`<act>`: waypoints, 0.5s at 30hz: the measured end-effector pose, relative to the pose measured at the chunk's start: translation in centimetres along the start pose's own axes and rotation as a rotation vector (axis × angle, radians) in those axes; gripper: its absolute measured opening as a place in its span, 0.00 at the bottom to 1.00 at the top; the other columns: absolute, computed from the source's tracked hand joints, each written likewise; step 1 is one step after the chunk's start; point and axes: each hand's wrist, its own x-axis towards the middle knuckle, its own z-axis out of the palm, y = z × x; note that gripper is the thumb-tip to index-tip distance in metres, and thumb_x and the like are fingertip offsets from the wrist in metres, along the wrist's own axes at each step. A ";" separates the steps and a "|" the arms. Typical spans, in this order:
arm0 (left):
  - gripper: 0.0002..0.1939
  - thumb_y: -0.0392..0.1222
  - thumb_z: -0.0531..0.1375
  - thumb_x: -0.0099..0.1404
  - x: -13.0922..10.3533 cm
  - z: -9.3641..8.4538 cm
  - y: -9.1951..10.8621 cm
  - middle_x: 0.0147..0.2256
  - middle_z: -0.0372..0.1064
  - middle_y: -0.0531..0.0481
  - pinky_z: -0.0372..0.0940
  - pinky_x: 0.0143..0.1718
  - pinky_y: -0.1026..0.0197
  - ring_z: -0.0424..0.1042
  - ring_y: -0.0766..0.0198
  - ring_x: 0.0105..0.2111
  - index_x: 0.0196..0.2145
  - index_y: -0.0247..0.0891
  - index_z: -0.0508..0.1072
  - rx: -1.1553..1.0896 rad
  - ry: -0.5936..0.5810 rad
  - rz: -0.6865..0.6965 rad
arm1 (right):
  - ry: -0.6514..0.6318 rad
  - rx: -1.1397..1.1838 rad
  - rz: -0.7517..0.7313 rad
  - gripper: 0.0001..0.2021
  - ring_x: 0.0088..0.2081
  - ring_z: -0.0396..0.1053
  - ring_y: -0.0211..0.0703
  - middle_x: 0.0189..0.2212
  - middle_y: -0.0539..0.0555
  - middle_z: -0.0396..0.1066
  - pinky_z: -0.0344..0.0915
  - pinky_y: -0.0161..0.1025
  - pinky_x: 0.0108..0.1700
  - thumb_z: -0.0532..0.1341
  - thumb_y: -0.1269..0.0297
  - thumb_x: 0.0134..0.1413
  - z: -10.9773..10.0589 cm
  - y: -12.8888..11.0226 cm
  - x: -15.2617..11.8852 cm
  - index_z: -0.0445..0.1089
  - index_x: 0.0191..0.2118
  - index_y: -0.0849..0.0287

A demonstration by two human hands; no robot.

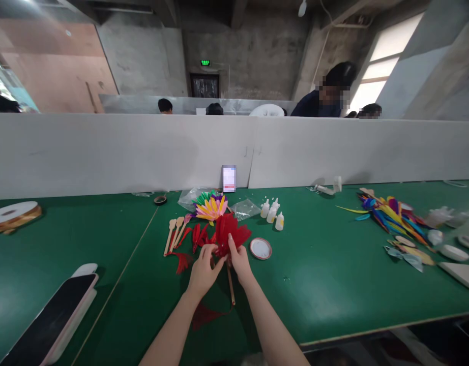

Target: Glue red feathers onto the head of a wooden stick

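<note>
A red feather fan (234, 231) with a thin wooden handle is between my hands, above the green table. My left hand (204, 270) pinches the base of the feathers from the left. On the other side my right hand (239, 258) is closed around the base, thumb lying up over the red feathers. The wooden handle (231, 287) points down toward me, a red tassel (207, 316) hanging near its lower end. Loose red feathers (198, 236) lie just left of the fan. Fingers behind the feathers are hidden.
Wooden sticks (169, 237), a pile of colourful feathers (211, 207), small white bottles (271, 213) and a round lid (261, 248) surround the work. A phone (229, 179) leans on the white partition (123, 152). More feathers (394, 218) lie right; a ribbon roll (15, 216) sits left.
</note>
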 end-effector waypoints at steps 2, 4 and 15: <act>0.16 0.45 0.52 0.64 0.1 0.3 -0.6 0.45 0.64 0.46 0.66 0.40 0.60 0.69 0.61 0.41 0.49 0.41 0.62 0.020 0.006 -0.008 | -0.028 0.027 0.041 0.29 0.11 0.52 0.33 0.07 0.47 0.56 0.49 0.33 0.14 0.51 0.37 0.48 0.0 -0.2 0.0 0.59 0.12 0.57; 0.18 0.44 0.50 0.65 0.2 0.4 -1.2 0.48 0.63 0.45 0.65 0.44 0.58 0.67 0.60 0.46 0.52 0.42 0.60 0.030 -0.020 -0.021 | -0.059 0.051 0.078 0.30 0.11 0.54 0.33 0.08 0.48 0.58 0.51 0.33 0.14 0.50 0.35 0.47 0.0 -0.3 -0.1 0.61 0.13 0.58; 0.22 0.46 0.49 0.65 0.6 -0.3 -1.0 0.50 0.60 0.46 0.64 0.45 0.59 0.64 0.59 0.50 0.57 0.44 0.59 -0.004 -0.045 -0.085 | -0.100 0.107 0.123 0.34 0.14 0.60 0.37 0.14 0.54 0.67 0.54 0.35 0.18 0.46 0.33 0.48 0.0 -0.3 -0.1 0.69 0.17 0.60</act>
